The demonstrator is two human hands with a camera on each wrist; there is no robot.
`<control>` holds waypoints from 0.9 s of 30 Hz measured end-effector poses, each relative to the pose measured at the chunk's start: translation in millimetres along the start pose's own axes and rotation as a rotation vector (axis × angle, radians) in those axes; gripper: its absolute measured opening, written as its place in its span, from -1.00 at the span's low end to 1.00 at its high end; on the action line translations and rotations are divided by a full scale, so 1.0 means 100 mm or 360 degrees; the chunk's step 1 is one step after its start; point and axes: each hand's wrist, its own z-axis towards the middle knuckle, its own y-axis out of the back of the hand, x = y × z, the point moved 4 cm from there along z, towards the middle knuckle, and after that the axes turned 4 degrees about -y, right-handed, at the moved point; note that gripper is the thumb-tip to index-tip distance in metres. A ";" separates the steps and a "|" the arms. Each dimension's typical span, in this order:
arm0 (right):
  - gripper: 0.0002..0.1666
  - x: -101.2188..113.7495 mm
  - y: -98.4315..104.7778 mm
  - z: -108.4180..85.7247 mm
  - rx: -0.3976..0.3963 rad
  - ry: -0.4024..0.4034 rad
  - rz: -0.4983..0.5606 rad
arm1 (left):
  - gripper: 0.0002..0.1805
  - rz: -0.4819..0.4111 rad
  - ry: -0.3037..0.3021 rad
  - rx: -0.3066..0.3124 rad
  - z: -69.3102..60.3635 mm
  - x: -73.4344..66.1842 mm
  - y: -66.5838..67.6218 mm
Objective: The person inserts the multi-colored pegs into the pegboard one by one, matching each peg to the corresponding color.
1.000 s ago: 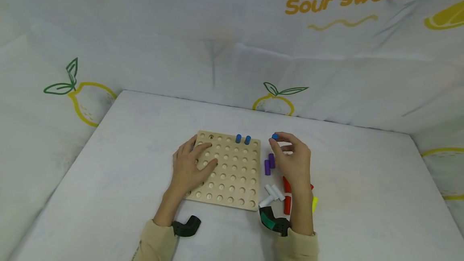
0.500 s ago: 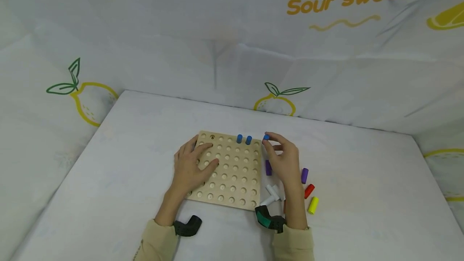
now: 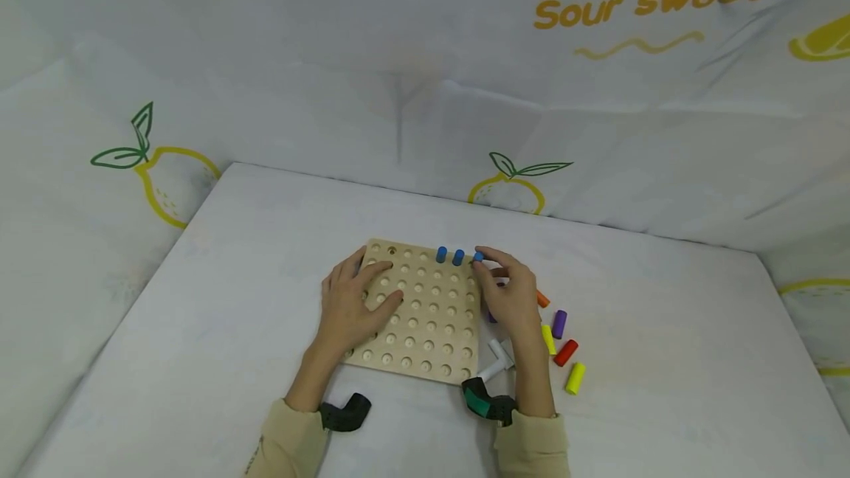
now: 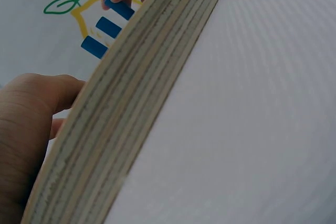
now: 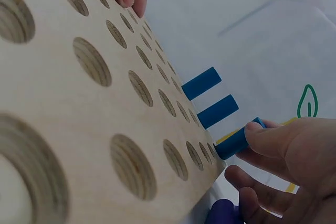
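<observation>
A wooden board [image 3: 425, 316] with rows of round holes lies on the table. Two blue pegs [image 3: 441, 254] [image 5: 218, 111] stand upright in its far row. My right hand [image 3: 514, 297] pinches a third blue peg [image 5: 233, 142] between thumb and fingers at the far right corner; in the right wrist view its lower end is at the corner hole. My left hand [image 3: 348, 308] rests on the board's left side with fingers spread, thumb and forefinger over the holes. In the left wrist view the board's layered edge [image 4: 131, 98] hides part of both hands.
Right of the board lie white pegs [image 3: 493, 369], a purple peg [image 3: 560, 324], a red peg [image 3: 567, 352], yellow pegs [image 3: 575, 378] and an orange peg [image 3: 543, 299]. Some pegs are partly hidden under my right hand and forearm. A printed cloth [image 3: 398, 57] hangs behind the table.
My right hand has moved left with its blue peg, from beside the board to the far right corner. Pegs behind the forearm have come into view. My left hand stays on the board.
</observation>
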 end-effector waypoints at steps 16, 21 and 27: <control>-0.63 0.00 -0.01 -0.01 0.0105 -0.0098 -0.0038 | -0.45 -0.0010 -0.0008 -0.0016 0.00 0.02 0.00; -0.64 0.00 -0.01 -0.01 0.0098 -0.0054 -0.0045 | -0.46 -0.0013 -0.0015 -0.0022 0.00 0.01 0.00; -0.66 0.01 -0.01 -0.02 0.0103 -0.0027 -0.0058 | -0.47 -0.0006 -0.0017 -0.0023 0.00 0.00 0.00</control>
